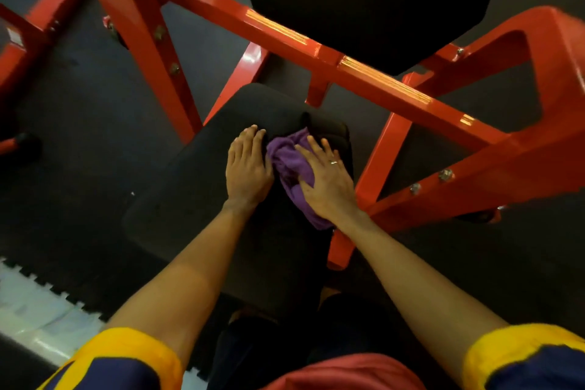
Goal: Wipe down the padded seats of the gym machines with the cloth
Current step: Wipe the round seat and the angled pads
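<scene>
- In the head view, your left hand (248, 165) lies flat on the black padded seat (190, 199). Its fingers are straight and close together and hold nothing, and its thumb side is just beside the cloth.
- Your right hand (326, 180) presses down on the purple cloth (292, 165). The fingers are straight and slightly spread, not curled round it, and a ring (334, 162) shows on one of them.
- The cloth sits bunched on the far part of the seat, between your two hands and partly under the right palm. A tail of it trails back towards your right wrist.
- The red machine frame (285, 28) crosses beyond the seat and to its right.
- A second black pad (364, 3) sits at the top of the view, past a red crossbar.
- Dark floor matting (79, 104) lies under the machine, and its toothed edge meets a pale floor at lower left.
- Yellow sleeve cuffs (126, 348) show on both your arms.
</scene>
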The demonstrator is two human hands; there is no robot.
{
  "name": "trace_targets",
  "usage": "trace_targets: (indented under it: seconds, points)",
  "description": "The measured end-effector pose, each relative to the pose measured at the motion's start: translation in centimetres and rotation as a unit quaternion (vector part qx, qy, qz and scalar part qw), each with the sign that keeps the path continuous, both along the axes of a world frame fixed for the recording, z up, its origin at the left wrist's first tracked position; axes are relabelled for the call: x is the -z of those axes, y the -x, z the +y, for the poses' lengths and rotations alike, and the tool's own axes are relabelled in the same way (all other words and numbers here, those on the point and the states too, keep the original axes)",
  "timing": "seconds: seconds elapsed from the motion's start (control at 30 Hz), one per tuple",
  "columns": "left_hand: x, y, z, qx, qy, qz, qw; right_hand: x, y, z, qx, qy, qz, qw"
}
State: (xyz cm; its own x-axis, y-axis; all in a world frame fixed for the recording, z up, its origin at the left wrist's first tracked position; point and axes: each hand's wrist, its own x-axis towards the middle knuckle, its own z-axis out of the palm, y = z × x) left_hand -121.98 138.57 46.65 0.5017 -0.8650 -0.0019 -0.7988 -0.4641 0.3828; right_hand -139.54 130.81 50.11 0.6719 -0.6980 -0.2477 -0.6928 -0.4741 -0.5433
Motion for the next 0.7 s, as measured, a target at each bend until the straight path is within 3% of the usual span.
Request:
trace_targets:
  seconds: [0.2, 0.33, 0.5, 0.7]
  points:
    - [0.1, -1.4, -0.5, -0.084, 0.005, 0.016, 0.996, 0.1, -5.4, -6.1, 0.151, -0.01, 0.04, 0.988]
    - [0.1, -3.8, -0.3, -0.11, 0.001, 0.028, 0.993, 0.1, -9.1, -5.2, 0.087, 0.005, 0.023, 0.996]
    - [0.4, -6.0, -0.8, -0.129, 0.012, 0.042, 0.991, 0.2, -4.2, -2.6, -0.036, 0.017, 0.005, 0.999]
    - [-0.1, -7.1, -1.3, -0.139, -0.007, 0.066, 0.988, -0.1, -7.5, -6.4, 0.125, 0.016, 0.01, 0.992]
